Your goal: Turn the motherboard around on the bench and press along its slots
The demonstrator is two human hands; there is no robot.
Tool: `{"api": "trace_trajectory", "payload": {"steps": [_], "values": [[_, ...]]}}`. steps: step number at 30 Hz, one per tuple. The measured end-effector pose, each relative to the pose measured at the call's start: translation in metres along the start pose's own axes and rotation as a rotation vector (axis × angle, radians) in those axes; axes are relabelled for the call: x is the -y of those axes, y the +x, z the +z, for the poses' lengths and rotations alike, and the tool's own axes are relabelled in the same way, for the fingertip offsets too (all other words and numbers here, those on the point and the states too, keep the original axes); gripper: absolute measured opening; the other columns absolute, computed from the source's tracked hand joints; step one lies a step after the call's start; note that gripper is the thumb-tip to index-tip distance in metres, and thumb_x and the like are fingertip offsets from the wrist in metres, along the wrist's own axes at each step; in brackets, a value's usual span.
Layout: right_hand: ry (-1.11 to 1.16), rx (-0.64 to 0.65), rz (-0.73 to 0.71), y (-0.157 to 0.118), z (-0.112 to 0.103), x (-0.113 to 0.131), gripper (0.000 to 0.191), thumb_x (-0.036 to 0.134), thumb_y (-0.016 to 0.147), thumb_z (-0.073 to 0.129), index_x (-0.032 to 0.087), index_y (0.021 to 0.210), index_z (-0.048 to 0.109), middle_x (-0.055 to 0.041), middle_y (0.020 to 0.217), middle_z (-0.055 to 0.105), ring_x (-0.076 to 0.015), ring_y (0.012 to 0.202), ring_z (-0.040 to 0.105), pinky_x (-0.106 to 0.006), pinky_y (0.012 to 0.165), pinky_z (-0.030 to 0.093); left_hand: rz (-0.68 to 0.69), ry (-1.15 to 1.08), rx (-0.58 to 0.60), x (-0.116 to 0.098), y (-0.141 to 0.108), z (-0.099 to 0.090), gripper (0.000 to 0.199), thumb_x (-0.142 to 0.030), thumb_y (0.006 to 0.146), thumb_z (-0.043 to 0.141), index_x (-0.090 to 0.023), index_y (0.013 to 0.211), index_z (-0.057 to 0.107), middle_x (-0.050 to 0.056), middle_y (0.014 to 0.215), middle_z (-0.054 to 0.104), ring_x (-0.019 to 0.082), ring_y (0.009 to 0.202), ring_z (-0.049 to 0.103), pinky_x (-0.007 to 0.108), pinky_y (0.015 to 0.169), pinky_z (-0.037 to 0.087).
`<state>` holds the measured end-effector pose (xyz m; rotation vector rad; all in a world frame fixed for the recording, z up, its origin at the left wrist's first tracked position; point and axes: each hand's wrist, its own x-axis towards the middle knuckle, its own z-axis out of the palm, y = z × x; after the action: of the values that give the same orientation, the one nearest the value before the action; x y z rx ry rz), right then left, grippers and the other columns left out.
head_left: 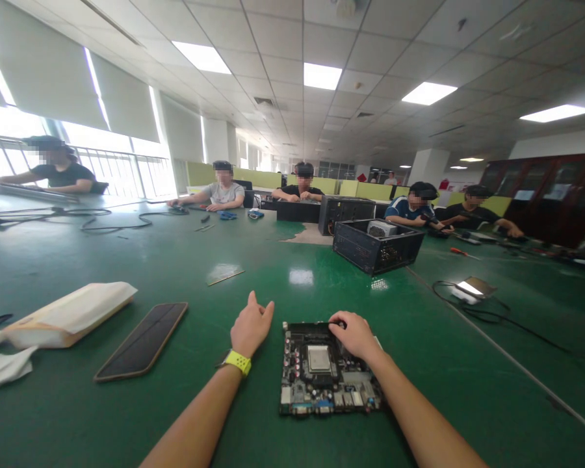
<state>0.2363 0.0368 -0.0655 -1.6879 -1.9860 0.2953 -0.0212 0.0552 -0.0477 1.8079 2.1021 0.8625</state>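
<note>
Motherboard [325, 377] lies partly beneath the right hand [355, 334].

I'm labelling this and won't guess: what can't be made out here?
All in the head view:
Whether the right hand grips the motherboard or merely touches it: the hand's back hides its palm side.
The motherboard's right part: covered by that hand and forearm.
Motherboard lettering: too small and blurred.
Floor of the open computer case: hidden by its near walls.
Crumpled white sheet: cut off by left edge.
</note>
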Motion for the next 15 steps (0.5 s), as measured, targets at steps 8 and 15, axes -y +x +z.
{"api": "trace_trajectory", "payload": {"steps": [8,15], "values": [[0.004,-0.005,0.000,-0.001,0.000,0.001,0.020,0.033,0.079,0.054,0.026,0.089,0.069,0.0008,0.095,0.070,-0.0180,0.093,0.059,-0.028,0.083,0.038,-0.253,0.239,-0.154,0.033,0.010,-0.034,0.077,-0.052,0.080,0.049,-0.005,0.139,0.034,0.026,0.135,0.046,0.046,0.124,0.038,0.065,0.093,0.029],[0.003,-0.006,-0.004,-0.002,-0.001,0.003,0.019,0.033,0.079,0.054,0.027,0.090,0.069,0.0015,0.096,0.070,-0.0175,0.093,0.059,-0.027,0.084,0.038,-0.396,0.290,-0.158,0.054,0.017,-0.042,0.083,-0.060,0.079,0.043,-0.010,0.144,0.029,0.019,0.150,0.027,0.046,0.135,0.017,0.066,0.102,0.019]]}}
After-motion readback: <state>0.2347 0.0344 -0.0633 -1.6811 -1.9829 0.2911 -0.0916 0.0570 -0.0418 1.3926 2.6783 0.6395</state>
